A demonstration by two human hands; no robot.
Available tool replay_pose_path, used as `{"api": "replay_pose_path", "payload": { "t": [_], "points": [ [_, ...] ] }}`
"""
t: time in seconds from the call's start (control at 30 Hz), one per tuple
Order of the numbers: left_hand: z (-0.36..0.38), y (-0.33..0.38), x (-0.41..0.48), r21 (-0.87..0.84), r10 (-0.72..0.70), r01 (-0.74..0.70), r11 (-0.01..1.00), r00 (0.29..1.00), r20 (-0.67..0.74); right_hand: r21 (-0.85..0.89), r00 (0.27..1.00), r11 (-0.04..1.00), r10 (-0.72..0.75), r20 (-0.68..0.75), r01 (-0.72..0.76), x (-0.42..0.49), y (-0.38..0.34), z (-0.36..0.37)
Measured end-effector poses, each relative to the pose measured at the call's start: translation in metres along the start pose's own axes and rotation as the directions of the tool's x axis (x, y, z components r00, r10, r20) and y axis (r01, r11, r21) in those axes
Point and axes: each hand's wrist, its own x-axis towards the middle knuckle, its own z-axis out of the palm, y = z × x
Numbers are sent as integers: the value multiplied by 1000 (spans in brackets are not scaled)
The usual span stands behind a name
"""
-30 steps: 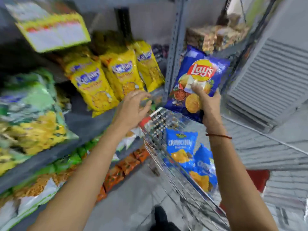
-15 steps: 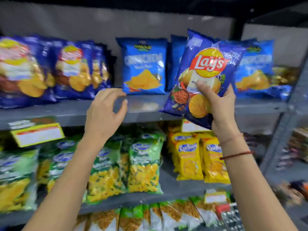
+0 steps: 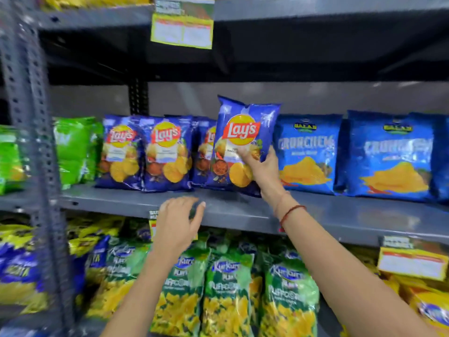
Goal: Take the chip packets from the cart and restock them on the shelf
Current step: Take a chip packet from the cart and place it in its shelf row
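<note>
Head view: right hand (image 3: 261,166) pinches the blue Lay's packet (image 3: 243,144) upright near the grey shelf (image 3: 315,215) front edge; left hand (image 3: 178,220) hovers, fingers spread. Best slide it straight back, aligned with the Lay's row (image 3: 145,154).

Light falls from above and in front, bright on the blue Lay's packet (image 3: 243,142) and the grey shelf (image 3: 340,215) board, whose front lip shows soft pale sheen. The recess under the upper shelf is deep in shadow, almost black. Foil on the Crunchem packets (image 3: 308,152) glints with small speckled glare. Motion blur smears the perforated upright (image 3: 31,142) at left and the lower green packets (image 3: 226,288). Lines bow outward toward the edges from the wide lens.
</note>
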Motion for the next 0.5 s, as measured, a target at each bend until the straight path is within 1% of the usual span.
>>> {"api": "replay_pose_path", "payload": {
  "t": [0.1, 0.17, 0.23, 0.37, 0.5],
  "points": [
    [2, -1, -1, -2, 1, -1, 1000, 1000, -23, -35, 998, 999, 36, 45, -35, 9, 26, 20],
    [4, -3, -1, 3, 4, -4, 1000, 1000, -27, -84, 993, 991, 105, 58, -100, 12, 39, 27],
    [6, -5, -1, 4, -3, 3, 1000, 1000, -30, -172, 988, 975, 151, 28, -144, 14, 44, 30],
    [8, -5, -2, -13, -12, 12, 1000, 999, -47, -331, 986, 930, 166, -13, -161, 12, 44, 28],
    [9, -5, -3, -23, -27, 26, 999, 999, -41, -326, 984, 929, 174, -32, -175, 4, 39, 24]
  ]
}}
